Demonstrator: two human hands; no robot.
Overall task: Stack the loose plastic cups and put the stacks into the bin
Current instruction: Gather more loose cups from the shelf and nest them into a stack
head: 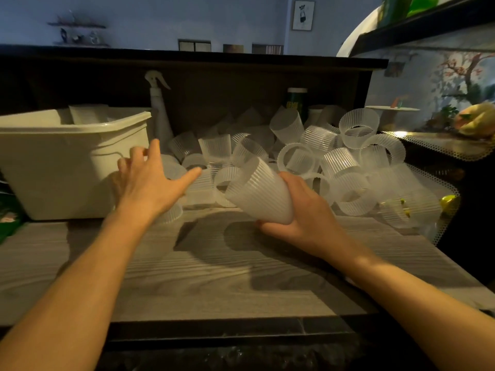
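right hand (302, 212) grips a stack of cups (258, 192) mouth toward the loose cups (334, 159) heaped along the tabletop's (214, 271) far edge, left hand (146, 180) spread wide reaching there, bin (67, 159) at far left corner

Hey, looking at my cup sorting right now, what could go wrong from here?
1. The right hand grips the ribbed translucent plastic cup stack only at its base, tilted, so it may slip.
2. The open left hand reaches into the heaped pile of loose translucent cups; a nudge could send some rolling off the grey wood-grain counter.
3. The white spray bottle stands close behind the pile beside the cream plastic bin and might get knocked over.
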